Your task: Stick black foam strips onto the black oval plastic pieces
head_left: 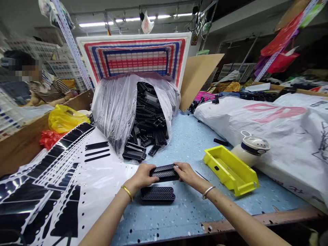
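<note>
Black lattice-patterned pieces point(164, 174), pinched between my left hand point(145, 176) and right hand point(186, 174), one at each end.

On the blue tabletop point(184, 136), the big plastic bag point(115, 106) was heaped with loose black parts point(150, 109), some spilling from its mouth, so I judged most were left; the white sheet point(99, 176) to my left bore a few black strips point(97, 150); a yellow bin point(230, 171) stood to my right; one similar set point(157, 194) lay just nearer me, perhaps finished, though I couldn't tell.
</note>
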A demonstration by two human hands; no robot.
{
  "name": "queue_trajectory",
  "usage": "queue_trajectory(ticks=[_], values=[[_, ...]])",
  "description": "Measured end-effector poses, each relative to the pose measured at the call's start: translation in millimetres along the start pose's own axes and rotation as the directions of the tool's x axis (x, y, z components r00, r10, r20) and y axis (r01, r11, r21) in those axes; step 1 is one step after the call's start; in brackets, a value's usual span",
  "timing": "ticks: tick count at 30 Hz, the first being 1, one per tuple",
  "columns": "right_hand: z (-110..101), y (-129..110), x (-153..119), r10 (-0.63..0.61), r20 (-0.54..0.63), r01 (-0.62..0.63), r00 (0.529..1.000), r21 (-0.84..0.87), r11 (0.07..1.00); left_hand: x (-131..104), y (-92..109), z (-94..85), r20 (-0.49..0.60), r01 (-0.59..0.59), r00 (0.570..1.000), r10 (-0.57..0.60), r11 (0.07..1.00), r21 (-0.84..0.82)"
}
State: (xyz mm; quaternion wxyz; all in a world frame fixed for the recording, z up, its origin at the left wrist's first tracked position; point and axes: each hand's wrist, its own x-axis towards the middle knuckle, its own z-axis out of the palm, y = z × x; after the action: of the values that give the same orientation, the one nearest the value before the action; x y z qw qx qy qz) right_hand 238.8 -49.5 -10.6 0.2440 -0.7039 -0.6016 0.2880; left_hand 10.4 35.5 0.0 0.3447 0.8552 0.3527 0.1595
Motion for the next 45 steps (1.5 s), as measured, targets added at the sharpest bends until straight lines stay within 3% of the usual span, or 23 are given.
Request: queue_trajectory(ticks=[7,11,17,21,26,31,34,39,42,45], values=[[20.0,-14.8,-10.7,-0.088,0.087,0.085,0.992,0.037,0.996,-35.9,0.6,-17.0,0.033,-0.020,0.999,0.019,0.999,0.040],[19.5,-9.6,-9.3,-0.086,0.085,0.082,0.993,0.060,0.995,-47.7,-8.0,-17.5,-0.039,0.016,0.999,-0.015,1.000,0.015],[11.0,2.3,1.9,-0.083,0.027,0.082,0.996,0.041,0.996,-24.6,-42.7,-51.4,-0.314,0.181,0.939,-0.141,0.978,0.102],[11.4,3.6,2.5,-0.084,0.015,0.084,0.996,0.020,0.996,-2.8,-53.4,-67.4,-0.327,0.195,0.932,-0.155,0.977,0.091],[9.0,-1.4,-2.5,-0.086,-0.018,0.086,0.996,0.012,0.996,11.6,-45.9,-68.7,-0.352,0.159,0.919,-0.177,0.984,-0.081],[1.8,-9.9,-1.2,-0.081,-0.098,0.083,0.992,0.020,0.996,11.8,-26.4,-78.0,-0.431,-0.006,0.879,-0.205,0.898,-0.439],[2.7,-26.3,5.1,-0.077,-0.162,0.085,0.984,0.045,0.995,10.0,-5.4,-68.6,-0.413,-0.116,0.883,-0.226,0.746,-0.656],[6.8,-63.1,13.6,-0.218,-0.169,0.229,0.961,0.053,0.972,4.4,24.6,-26.7,-0.291,-0.140,0.932,-0.218,0.522,-0.841],[5.0,-68.2,14.4,-0.280,-0.106,0.282,0.954,0.012,0.959,-2.6,19.8,-12.8,-0.250,-0.104,0.939,-0.237,0.496,-0.862],[3.4,-55.9,14.6,-0.258,-0.053,0.256,0.965,-0.031,0.966,-13.6,-1.5,-12.8,-0.260,-0.061,0.920,-0.294,0.547,-0.835]])
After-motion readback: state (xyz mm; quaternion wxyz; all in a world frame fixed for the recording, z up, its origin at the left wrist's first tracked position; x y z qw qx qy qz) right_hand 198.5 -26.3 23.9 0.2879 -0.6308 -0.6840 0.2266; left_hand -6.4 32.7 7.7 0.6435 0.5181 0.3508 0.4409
